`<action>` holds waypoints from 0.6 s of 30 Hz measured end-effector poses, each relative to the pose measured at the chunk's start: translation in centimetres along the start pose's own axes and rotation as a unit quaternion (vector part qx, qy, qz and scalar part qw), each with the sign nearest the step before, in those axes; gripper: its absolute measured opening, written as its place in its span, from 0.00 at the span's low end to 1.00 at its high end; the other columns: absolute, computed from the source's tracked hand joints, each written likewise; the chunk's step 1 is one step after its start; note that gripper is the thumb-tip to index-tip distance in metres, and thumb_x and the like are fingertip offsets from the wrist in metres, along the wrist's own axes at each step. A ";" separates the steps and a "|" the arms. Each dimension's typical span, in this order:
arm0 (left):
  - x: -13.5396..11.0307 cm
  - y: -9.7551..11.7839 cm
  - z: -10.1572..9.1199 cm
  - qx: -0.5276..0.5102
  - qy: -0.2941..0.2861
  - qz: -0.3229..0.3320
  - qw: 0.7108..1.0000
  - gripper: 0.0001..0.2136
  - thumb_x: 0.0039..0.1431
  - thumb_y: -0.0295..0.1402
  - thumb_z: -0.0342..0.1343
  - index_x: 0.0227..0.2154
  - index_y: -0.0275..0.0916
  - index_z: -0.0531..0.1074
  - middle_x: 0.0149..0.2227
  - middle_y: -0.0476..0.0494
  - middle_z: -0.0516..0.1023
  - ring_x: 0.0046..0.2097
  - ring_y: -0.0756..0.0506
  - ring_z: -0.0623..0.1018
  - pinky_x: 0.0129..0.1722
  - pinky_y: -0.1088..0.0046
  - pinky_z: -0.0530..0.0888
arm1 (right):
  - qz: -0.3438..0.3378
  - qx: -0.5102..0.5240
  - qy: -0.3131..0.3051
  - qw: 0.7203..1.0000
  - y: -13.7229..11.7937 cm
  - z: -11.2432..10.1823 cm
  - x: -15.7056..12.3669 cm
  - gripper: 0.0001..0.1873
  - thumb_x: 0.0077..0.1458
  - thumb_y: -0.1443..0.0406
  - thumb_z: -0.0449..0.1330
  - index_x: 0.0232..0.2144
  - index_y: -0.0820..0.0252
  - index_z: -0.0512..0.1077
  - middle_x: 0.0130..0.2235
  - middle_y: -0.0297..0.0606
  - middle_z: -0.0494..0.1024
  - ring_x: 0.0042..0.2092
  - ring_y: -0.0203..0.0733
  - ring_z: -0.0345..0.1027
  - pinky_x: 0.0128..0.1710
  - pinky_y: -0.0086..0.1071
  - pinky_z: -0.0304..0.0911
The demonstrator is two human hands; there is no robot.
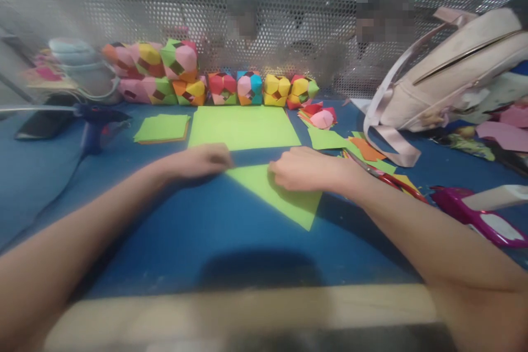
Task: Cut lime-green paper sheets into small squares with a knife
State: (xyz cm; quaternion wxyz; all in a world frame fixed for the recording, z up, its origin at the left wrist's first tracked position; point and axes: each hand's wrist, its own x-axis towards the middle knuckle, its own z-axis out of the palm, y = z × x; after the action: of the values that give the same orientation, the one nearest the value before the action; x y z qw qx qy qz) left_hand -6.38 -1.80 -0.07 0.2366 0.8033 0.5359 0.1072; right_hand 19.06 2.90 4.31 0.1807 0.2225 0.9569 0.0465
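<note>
A piece of lime-green paper (300,206) lies on the blue tabletop, a pointed corner toward me and another to the left. My left hand (214,158) is closed at its left tip, with the fingertips blurred. Curled over the paper's upper part is my right hand (299,169), closed, with the fingers at its top edge; what lies beneath them is hidden. Just beyond both hands sits a large lime-green sheet (243,127). Scissors with red handles (402,184) are partly behind my right forearm.
Folded-paper models (223,89) line the back by a perforated metal screen (289,16). Green paper slips (161,128) and a blue glue gun (93,126) are at left. To the right are paper scraps (367,148), a pale bag (445,77) and a magenta-framed object (487,220).
</note>
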 end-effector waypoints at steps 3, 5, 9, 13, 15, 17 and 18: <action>0.0 0.2 0.1 0.005 0.000 -0.014 1.000 0.12 0.60 0.38 0.49 0.37 0.39 0.75 0.40 0.45 0.73 0.44 0.46 0.73 0.47 0.71 0.70 | -0.008 0.051 0.005 0.999 1.0 0.1 0.4 0.17 0.56 0.70 0.48 0.34 0.63 0.78 0.33 0.46 0.79 0.30 0.41 0.68 0.25 0.33 0.48; 0.0 0.1 0.2 0.009 0.003 -0.013 1.000 0.12 0.60 0.37 0.48 0.36 0.39 0.75 0.39 0.46 0.72 0.43 0.47 0.73 0.47 0.71 0.70 | -0.010 0.085 0.025 0.996 1.6 0.2 0.8 0.17 0.56 0.69 0.48 0.34 0.62 0.78 0.35 0.44 0.80 0.31 0.40 0.68 0.26 0.32 0.49; 0.1 -0.2 0.9 -0.004 0.031 0.012 0.999 0.10 0.58 0.34 0.48 0.34 0.39 0.74 0.37 0.46 0.72 0.42 0.46 0.73 0.47 0.69 0.70 | 0.011 0.147 0.064 0.987 2.4 0.7 1.7 0.17 0.59 0.69 0.49 0.39 0.60 0.77 0.39 0.40 0.81 0.36 0.40 0.70 0.30 0.31 0.52; 0.1 -0.1 1.8 -0.018 0.087 0.023 0.996 0.08 0.56 0.31 0.48 0.29 0.39 0.72 0.34 0.47 0.71 0.39 0.46 0.72 0.45 0.66 0.69 | 0.027 0.159 0.104 0.981 1.8 1.9 2.8 0.17 0.64 0.65 0.47 0.41 0.61 0.76 0.43 0.43 0.79 0.40 0.43 0.71 0.33 0.32 0.54; 0.1 0.3 2.2 -0.019 0.114 0.015 0.993 0.09 0.58 0.33 0.48 0.25 0.39 0.69 0.31 0.47 0.70 0.37 0.46 0.71 0.43 0.66 0.69 | 0.030 0.143 0.128 0.981 1.1 2.7 3.3 0.17 0.66 0.60 0.48 0.42 0.63 0.75 0.45 0.46 0.77 0.41 0.45 0.71 0.34 0.34 0.56; 0.0 0.6 2.5 -0.015 0.130 0.008 0.991 0.12 0.61 0.37 0.49 0.23 0.39 0.65 0.29 0.47 0.69 0.36 0.46 0.70 0.41 0.66 0.69 | 0.033 0.127 0.148 0.980 0.5 3.4 3.7 0.18 0.66 0.57 0.50 0.44 0.65 0.73 0.46 0.48 0.76 0.39 0.46 0.71 0.35 0.35 0.58; 0.0 0.6 2.6 -0.009 0.136 0.008 0.991 0.14 0.62 0.39 0.49 0.22 0.39 0.64 0.29 0.47 0.68 0.35 0.46 0.69 0.40 0.67 0.68 | 0.032 0.125 0.159 0.979 0.3 3.8 3.9 0.18 0.66 0.57 0.51 0.44 0.65 0.73 0.46 0.48 0.76 0.39 0.46 0.71 0.36 0.36 0.58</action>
State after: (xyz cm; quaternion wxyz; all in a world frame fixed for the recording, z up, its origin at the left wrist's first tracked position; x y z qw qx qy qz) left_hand -4.80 -2.72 -1.97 0.1680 0.7836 0.5554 0.2218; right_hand 17.31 4.92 -0.43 -0.0045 0.2639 0.9640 -0.0331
